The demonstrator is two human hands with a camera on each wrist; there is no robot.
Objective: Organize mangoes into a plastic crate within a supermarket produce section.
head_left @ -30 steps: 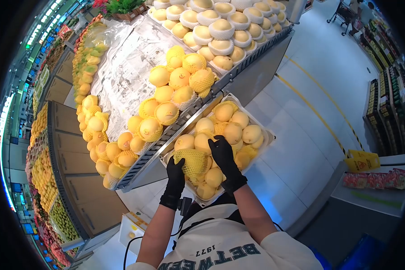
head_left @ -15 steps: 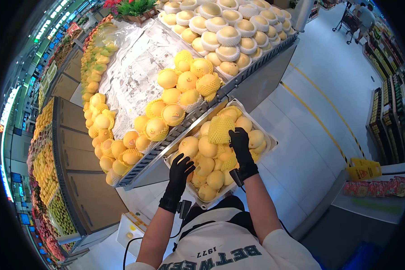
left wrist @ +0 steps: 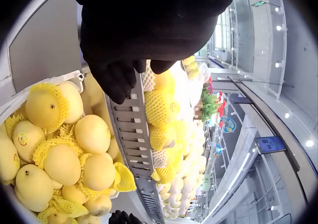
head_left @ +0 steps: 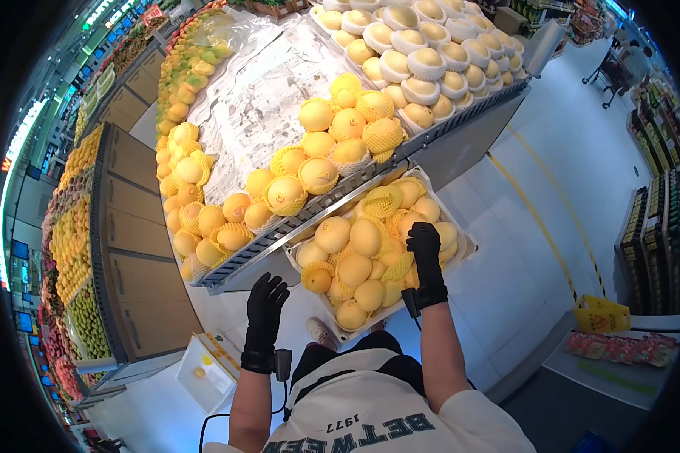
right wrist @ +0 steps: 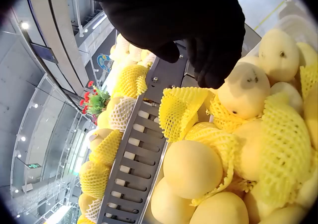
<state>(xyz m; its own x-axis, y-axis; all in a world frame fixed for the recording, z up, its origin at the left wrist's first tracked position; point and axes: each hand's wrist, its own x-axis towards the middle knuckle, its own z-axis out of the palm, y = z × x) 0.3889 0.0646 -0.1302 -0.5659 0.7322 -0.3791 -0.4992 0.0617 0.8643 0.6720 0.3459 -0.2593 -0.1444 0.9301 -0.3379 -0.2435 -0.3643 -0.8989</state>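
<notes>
A white crate (head_left: 472, 248) is filled with round yellow melons (head_left: 333, 234), some wrapped in yellow foam nets. My gloved right hand (head_left: 425, 253) is over the crate's right side, fingers bent loosely downward with nothing visible in them. In the right wrist view its fingertips are right by a melon (right wrist: 244, 92) and a loose foam net (right wrist: 179, 112). An empty-looking foam net (head_left: 382, 201) lies on the melons toward the back of the crate. Left of the crate, my gloved left hand (head_left: 266, 313) is raised with fingers relaxed and apart, holding nothing.
Beyond the crate stands a display stand with a slotted metal edge (head_left: 340, 198), bearing netted melons (head_left: 317, 175) and paper lining (head_left: 242, 98). White-netted fruit (head_left: 425, 66) is piled farther right. A white bin (head_left: 204, 370) stands at lower left, and a yellow floor sign (head_left: 603, 313) at right.
My right hand has let go of the yellow foam net, which now lies on the melons. My left hand has moved away from the crate to the left. The head view has shifted.
</notes>
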